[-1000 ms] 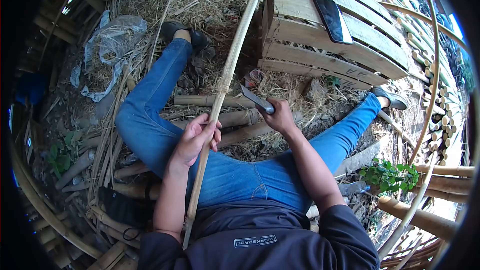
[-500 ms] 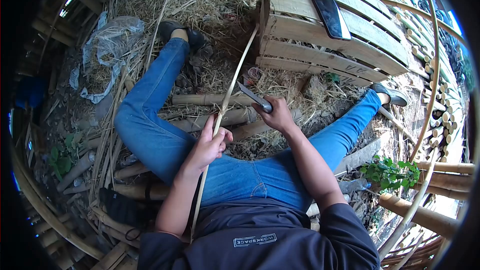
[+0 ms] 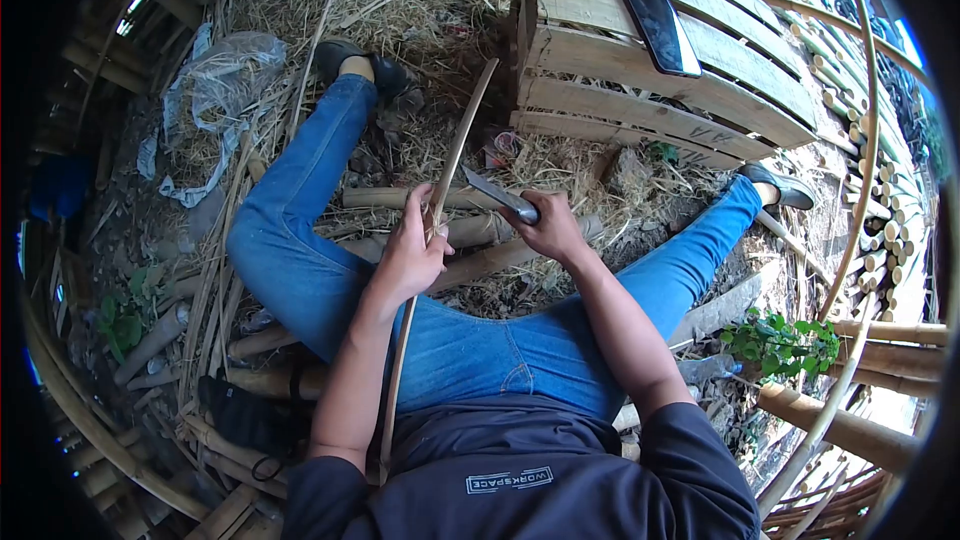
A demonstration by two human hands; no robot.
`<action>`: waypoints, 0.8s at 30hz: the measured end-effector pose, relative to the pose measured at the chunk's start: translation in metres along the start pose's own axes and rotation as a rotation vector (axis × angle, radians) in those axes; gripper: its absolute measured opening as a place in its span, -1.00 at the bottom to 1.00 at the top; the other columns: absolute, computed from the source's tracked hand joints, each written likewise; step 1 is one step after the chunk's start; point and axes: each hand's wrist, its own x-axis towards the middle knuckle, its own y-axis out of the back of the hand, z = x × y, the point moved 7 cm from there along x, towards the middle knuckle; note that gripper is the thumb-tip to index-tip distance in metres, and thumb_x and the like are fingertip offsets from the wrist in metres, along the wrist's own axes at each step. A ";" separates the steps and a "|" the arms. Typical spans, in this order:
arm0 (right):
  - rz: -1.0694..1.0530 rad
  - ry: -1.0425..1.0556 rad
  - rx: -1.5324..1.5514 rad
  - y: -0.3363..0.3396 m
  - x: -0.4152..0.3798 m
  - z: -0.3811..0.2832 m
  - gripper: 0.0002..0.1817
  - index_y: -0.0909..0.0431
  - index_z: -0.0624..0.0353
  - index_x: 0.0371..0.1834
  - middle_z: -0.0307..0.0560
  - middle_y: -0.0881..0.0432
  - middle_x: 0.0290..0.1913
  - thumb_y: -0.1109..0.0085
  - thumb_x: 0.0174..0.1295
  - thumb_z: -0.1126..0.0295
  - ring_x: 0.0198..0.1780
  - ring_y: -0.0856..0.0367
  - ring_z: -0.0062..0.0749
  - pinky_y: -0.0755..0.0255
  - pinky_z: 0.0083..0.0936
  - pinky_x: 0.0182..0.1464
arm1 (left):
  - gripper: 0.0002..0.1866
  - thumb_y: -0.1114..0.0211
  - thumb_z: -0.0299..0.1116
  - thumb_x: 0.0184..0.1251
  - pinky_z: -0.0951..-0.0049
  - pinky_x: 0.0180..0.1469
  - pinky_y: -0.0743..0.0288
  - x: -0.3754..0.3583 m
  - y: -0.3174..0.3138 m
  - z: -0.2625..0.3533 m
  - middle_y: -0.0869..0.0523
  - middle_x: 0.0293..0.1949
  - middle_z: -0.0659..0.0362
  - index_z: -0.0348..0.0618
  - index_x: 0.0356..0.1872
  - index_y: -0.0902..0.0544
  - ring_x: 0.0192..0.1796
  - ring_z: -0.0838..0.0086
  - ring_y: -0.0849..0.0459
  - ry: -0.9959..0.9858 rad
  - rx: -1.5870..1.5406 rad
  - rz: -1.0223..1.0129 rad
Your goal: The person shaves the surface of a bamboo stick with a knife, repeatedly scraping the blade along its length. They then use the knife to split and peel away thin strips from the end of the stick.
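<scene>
A long, thin bamboo strip (image 3: 463,130) runs from beside my torso, over my lap, and out past my knees. Around its middle, my left hand (image 3: 408,258) is closed, thumb on one side and fingers on the other. My right hand (image 3: 550,227) grips the grey handle of a knife (image 3: 492,192). Its blade points up and left, with the tip a short way right of the strip. Both hands are above the gap between my jeans-covered legs (image 3: 290,200).
A slatted wooden crate (image 3: 590,55) stands ahead, with a phone (image 3: 660,30) on top. Bamboo poles (image 3: 400,198) and straw (image 3: 300,0) cover the ground. Crumpled clear plastic (image 3: 225,90) lies to the left. A leafy plant (image 3: 780,345) and stacked bamboo (image 3: 885,230) are at right.
The strip has turned in my left hand, and its far end has swung left, away from the crate. My left hand shifted slightly forward; the knife moved slightly left.
</scene>
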 end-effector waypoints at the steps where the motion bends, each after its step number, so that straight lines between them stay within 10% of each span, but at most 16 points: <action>1: -0.005 -0.015 0.009 0.000 0.000 -0.001 -0.63 -0.59 0.31 -0.47 0.16 -0.51 -0.61 -0.38 0.19 0.17 -0.59 -0.45 -0.04 -0.36 -0.23 -0.42 | -0.42 -0.05 -0.61 0.42 0.45 -0.29 -0.59 0.008 -0.002 0.003 -0.58 -0.09 0.08 -0.15 0.43 -0.13 -0.32 0.48 -0.65 0.032 -0.059 -0.004; 10: -0.014 0.026 -0.011 0.000 0.000 0.001 -0.70 -0.62 0.32 -0.44 0.03 -0.45 -0.67 -0.39 0.20 0.26 -0.64 -0.34 -0.35 -0.30 -0.35 -0.49 | -0.68 -0.21 -0.44 0.36 0.70 -0.57 -0.16 0.002 -0.015 -0.002 -0.50 -0.30 0.34 -0.11 0.11 -0.43 -0.44 0.75 -0.37 -0.128 -0.220 -0.054; 13: -0.012 -0.012 -0.006 0.000 0.000 0.004 -0.65 -0.59 0.30 -0.47 0.16 -0.51 -0.62 -0.38 0.17 0.19 -0.57 -0.45 0.04 -0.37 -0.21 -0.41 | -0.75 -0.22 -0.18 0.46 0.74 -0.61 -0.04 -0.012 -0.016 0.003 -0.41 -0.40 0.39 -0.03 -0.03 -0.43 -0.52 0.82 -0.25 0.006 -0.289 -0.099; 24: -0.086 0.049 -0.198 -0.001 -0.007 -0.011 -0.77 -0.66 0.22 -0.39 0.16 -0.63 -0.53 -0.35 0.03 0.27 -0.40 -0.65 0.14 -0.53 -0.12 -0.28 | -0.70 0.06 -0.07 0.64 0.76 -0.61 -0.16 -0.036 -0.013 -0.031 -0.44 -0.35 0.32 -0.07 -0.02 -0.46 -0.55 0.83 -0.23 0.176 -0.367 -0.108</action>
